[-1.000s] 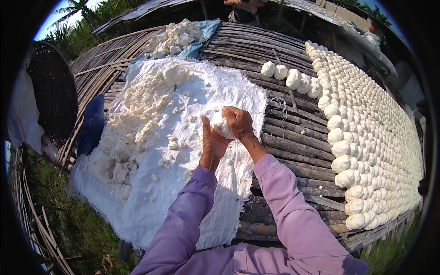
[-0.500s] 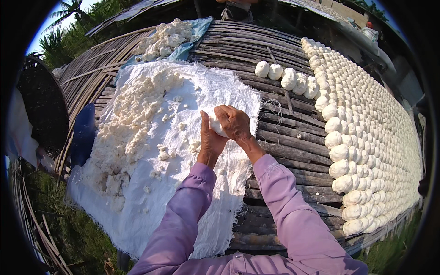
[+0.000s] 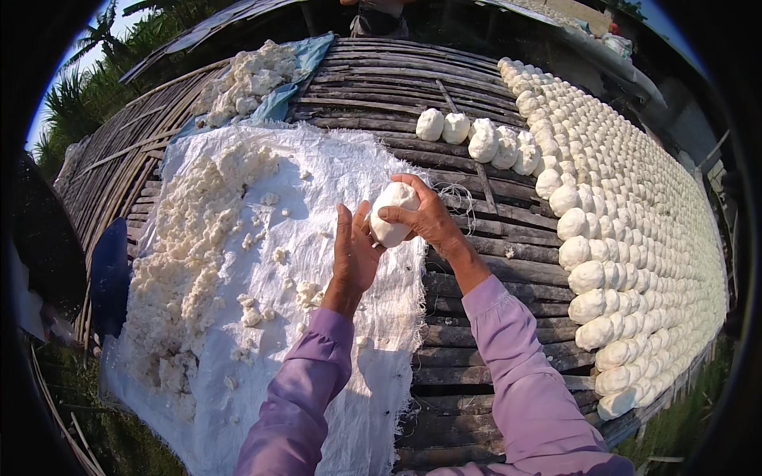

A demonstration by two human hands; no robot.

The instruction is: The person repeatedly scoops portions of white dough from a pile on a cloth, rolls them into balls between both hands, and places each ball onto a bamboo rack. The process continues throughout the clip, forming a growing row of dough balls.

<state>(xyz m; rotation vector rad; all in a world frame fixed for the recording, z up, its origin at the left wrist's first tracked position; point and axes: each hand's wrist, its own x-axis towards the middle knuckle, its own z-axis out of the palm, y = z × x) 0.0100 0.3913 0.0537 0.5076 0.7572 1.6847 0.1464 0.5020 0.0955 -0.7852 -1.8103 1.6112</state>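
Note:
A smooth, rounded white ball of dough-like material is held up over the right part of a white woven sheet. My right hand grips it, thumb across the near face and fingers around its far side. My left hand is open at the ball's lower left, its thumb pointing up and apart, its fingertips close against the ball. Loose white crumbly mass lies heaped on the sheet's left side. Small crumbs are scattered below and left of my hands.
Dense rows of similar white balls fill the right of the slatted platform. Several balls stand in a short line beyond my hands. More crumbly mass sits on blue sheeting at the far left. A person is at the far edge.
Both hands were cupped around the ball. Now the left hand has loosened and turned open, while the right holds the ball up in plain sight. The view has shifted slightly.

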